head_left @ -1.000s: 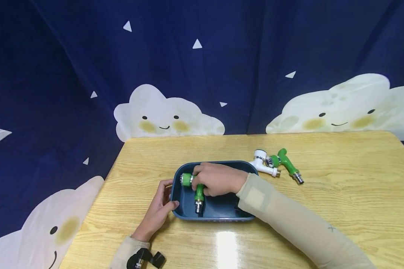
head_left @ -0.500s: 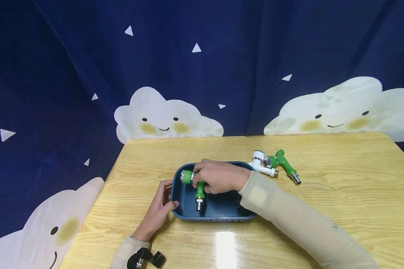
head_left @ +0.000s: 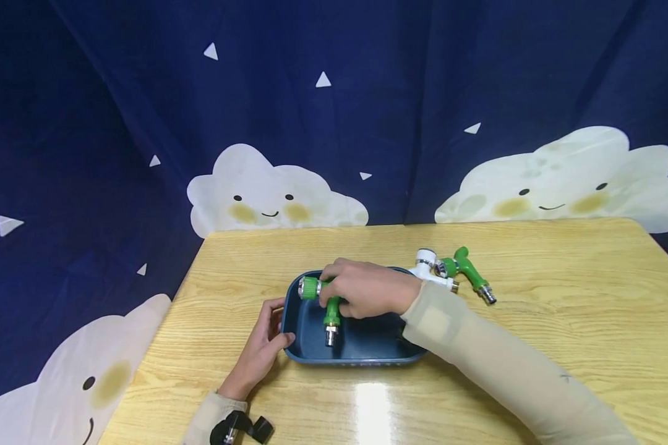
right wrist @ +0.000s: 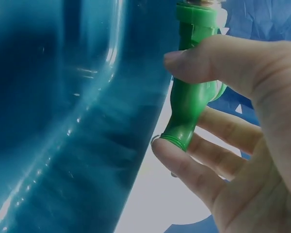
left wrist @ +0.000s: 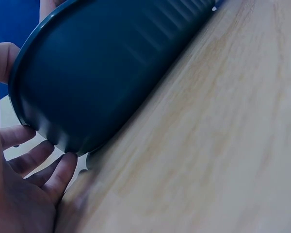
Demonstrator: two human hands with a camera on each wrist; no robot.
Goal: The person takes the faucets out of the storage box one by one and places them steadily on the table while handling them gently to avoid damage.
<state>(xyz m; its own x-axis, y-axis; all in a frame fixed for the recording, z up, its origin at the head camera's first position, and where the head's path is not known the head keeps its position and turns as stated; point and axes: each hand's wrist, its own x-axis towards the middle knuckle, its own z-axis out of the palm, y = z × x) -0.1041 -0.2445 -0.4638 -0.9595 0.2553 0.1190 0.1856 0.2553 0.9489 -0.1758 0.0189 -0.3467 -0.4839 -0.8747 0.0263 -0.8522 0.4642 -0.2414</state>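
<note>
My right hand [head_left: 367,288] holds a green tap [head_left: 331,314] over the dark blue plastic basin [head_left: 362,361]. In the right wrist view, the thumb presses one side of the tap's green body [right wrist: 188,104], and the other fingers support its end and far side. The tap's ribbed green handle points left, and its metal spout points toward the front rim. My left hand [head_left: 263,346] grips the basin's left end, thumb at the rim. Its fingertips [left wrist: 63,167] press the outer wall in the left wrist view.
Beyond the basin's back right corner lie a white tap [head_left: 426,266] and another green tap [head_left: 470,270] on the wooden table [head_left: 562,296]. A dark blue curtain [head_left: 401,93] with clouds hangs behind. A black strapped device [head_left: 239,428] sits on the left wrist.
My right hand and the green tap have risen slightly and shifted a little right and toward the back. The left hand stays at the basin's left end.
</note>
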